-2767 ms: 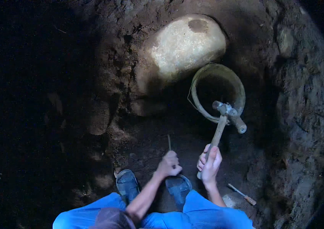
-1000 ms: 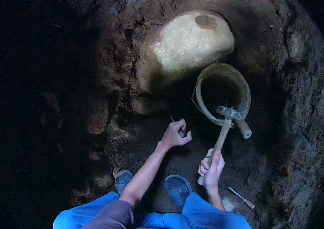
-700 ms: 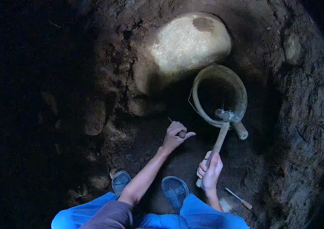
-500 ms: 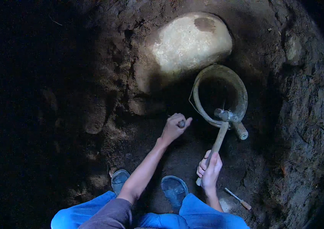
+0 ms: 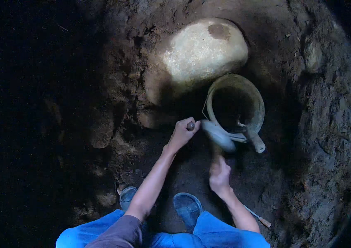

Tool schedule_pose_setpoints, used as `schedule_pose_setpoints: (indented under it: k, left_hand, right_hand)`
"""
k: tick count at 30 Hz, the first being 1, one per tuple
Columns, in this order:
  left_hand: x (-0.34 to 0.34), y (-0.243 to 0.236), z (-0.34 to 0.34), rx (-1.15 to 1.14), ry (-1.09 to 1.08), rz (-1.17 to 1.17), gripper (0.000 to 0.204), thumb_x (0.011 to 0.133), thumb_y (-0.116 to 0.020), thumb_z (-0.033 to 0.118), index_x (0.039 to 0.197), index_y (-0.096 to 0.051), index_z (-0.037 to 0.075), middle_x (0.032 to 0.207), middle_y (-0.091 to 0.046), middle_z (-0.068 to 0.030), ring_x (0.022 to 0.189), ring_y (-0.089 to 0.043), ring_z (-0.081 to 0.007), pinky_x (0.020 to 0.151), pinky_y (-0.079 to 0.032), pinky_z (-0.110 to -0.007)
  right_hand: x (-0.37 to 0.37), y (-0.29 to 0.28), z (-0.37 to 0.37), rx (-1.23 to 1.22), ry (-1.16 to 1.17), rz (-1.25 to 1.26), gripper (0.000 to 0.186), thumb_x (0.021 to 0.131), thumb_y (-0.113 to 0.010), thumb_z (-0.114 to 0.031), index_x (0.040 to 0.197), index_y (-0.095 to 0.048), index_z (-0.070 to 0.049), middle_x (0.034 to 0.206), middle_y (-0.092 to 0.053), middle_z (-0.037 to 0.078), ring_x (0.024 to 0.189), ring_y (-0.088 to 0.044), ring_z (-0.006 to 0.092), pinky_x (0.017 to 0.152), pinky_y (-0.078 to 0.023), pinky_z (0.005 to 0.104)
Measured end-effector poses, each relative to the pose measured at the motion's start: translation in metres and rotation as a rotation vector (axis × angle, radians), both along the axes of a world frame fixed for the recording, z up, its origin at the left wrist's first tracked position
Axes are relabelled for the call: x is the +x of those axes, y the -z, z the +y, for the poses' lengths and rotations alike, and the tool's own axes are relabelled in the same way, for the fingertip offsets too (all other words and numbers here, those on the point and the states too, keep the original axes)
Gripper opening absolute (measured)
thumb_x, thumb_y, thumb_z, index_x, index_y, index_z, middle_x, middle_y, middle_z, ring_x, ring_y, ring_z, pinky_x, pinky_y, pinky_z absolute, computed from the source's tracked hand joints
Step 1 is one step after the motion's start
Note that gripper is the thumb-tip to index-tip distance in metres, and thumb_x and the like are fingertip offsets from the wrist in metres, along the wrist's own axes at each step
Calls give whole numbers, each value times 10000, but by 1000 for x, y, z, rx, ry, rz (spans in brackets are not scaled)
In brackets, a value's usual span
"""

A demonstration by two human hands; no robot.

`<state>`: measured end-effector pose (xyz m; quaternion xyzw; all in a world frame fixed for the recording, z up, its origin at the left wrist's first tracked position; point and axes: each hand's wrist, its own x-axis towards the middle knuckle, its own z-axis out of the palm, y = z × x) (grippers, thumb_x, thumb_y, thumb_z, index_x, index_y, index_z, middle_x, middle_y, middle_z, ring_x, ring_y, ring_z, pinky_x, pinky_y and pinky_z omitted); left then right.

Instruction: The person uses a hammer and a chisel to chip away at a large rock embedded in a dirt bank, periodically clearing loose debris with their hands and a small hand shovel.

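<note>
Hammer with a wooden handle and grey metal head point(image 5: 221, 136), smeared by motion blur, sits in our right hand point(image 5: 219, 175), which is closed around the lower end of the handle just in front of our knees; its head lies close beside the top of the short dark metal chisel point(image 5: 190, 125), though we cannot tell whether the two touch. Our left hand point(image 5: 182, 133) is wrapped in a fist around that chisel, held upright over the dark brown soil floor of the pit point(image 5: 192, 173). Just beyond the hammer stands a round, mud-caked bucket point(image 5: 235, 103), with a stubby wooden handle point(image 5: 254, 140) lying across its near rim. Behind the bucket and touching it, a large pale rounded boulder point(image 5: 202, 51) is set into the rough earth wall point(image 5: 328, 136) that rings us. Our blue shoes point(image 5: 187, 206) stand on the soil below the hands, and a small thin tool with a wooden grip point(image 5: 258, 217) lies by our right forearm.
</note>
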<state>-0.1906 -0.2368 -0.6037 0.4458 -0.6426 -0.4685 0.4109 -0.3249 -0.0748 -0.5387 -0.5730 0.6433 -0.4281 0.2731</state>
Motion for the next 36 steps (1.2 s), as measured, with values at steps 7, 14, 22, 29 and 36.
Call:
schedule_pose_setpoints:
  k: [7,14,22,29,36]
  left_hand:
    - [14,-2,-1,23,-9,-129,238,881,-654,164,745,-543,3,607,-482,-114,567,-427,-157,543,-382,-330]
    - [11,13,-2,-80,29,142,276,883,-651,170,726,-502,-2,588,-399,-101,552,-345,-163,515,-336,-339]
    - [14,16,-2,-84,21,70,191,837,-653,102,753,-514,2,630,-477,-146,569,-421,-192,549,-385,-340]
    - [17,0,3,0,-35,-89,233,866,-649,145,743,-511,4,578,-444,-127,530,-391,-164,505,-368,-352]
    - [20,12,0,-101,-34,72,236,887,-634,164,762,-516,3,597,-456,-124,548,-393,-152,514,-367,-341]
  right_hand:
    - [0,-59,-14,102,96,-461,393,964,-486,-438,876,-492,-54,579,-398,21,456,-399,172,446,-306,256]
    - [0,-38,-21,332,-109,3,203,976,-480,-209,932,-527,-17,578,-458,186,484,-493,330,477,-386,390]
    - [-2,-30,-16,408,-109,32,278,985,-453,-252,926,-552,1,605,-467,195,514,-495,363,493,-392,407]
    - [-1,-58,-5,-20,143,-669,587,909,-486,-598,902,-530,-13,575,-414,-23,503,-389,61,436,-294,224]
    - [3,-63,-19,212,-49,82,151,955,-522,-153,880,-525,-22,586,-493,193,497,-549,324,454,-375,388]
